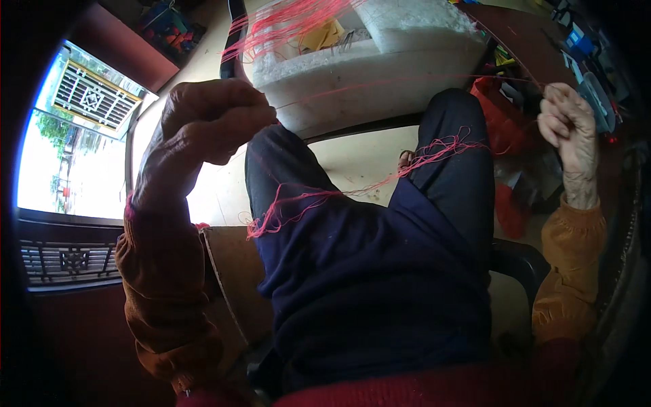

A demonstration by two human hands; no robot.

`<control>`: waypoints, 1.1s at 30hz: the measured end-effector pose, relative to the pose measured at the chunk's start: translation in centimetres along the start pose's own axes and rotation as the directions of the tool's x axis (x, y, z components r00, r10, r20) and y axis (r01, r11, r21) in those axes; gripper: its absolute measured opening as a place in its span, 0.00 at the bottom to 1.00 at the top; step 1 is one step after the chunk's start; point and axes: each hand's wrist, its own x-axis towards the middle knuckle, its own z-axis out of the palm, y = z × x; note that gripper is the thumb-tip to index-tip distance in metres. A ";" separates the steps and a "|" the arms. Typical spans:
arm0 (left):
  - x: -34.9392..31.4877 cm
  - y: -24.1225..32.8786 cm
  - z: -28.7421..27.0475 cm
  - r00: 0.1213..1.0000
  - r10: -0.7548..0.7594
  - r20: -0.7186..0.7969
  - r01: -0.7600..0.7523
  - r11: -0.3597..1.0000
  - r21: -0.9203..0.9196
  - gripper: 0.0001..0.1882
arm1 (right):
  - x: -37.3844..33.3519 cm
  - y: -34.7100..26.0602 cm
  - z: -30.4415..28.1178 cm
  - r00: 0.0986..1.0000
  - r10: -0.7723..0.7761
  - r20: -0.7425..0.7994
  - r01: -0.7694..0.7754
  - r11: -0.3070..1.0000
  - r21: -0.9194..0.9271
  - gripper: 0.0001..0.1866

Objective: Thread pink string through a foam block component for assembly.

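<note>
A thin pink thread [380, 83] runs stretched between my two raised hands, well above my lap. My left hand [210, 122] is closed, thumb pressed against the curled fingers, pinching one end at the fingertips. At the far right my right hand [568, 121] is also closed on the thread, its fingers curled in. A loose tangle of pink thread [308, 197] lies across my thighs, spreading from the left leg over to the right knee. More pink strands [285, 26] drape over a white foam box [359, 85] in front of me.
The foam box holds a yellowish piece [322, 35] and thin loose bits. Beside my right knee hangs a red bag [498, 119]. A dark red tabletop [519, 34] with assorted small items stands at the right. Left are a bright doorway [88, 159] and a metal grille [91, 95].
</note>
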 end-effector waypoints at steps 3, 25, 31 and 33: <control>-0.7 -0.9 -0.7 0.989 -0.077 -0.127 0.076 0.997 -0.013 0.09 | -0.8 -0.7 -4.2 1.000 -0.019 -0.025 0.019 1.000 -0.009 0.10; -2.9 -3.6 -3.0 0.973 0.162 0.162 -0.195 0.957 0.215 0.16 | -1.8 1.0 -3.3 0.990 -0.131 -0.047 0.021 0.477 -0.879 0.26; -0.8 -1.4 0.7 0.982 0.073 0.173 -0.051 0.991 -0.125 0.16 | 3.0 4.1 16.4 0.890 0.033 0.454 0.048 0.985 -0.166 0.24; -0.5 -0.1 1.2 0.979 0.060 0.196 -0.040 0.994 -0.104 0.15 | 2.8 4.6 19.6 0.852 0.097 0.514 -0.045 0.993 -0.113 0.22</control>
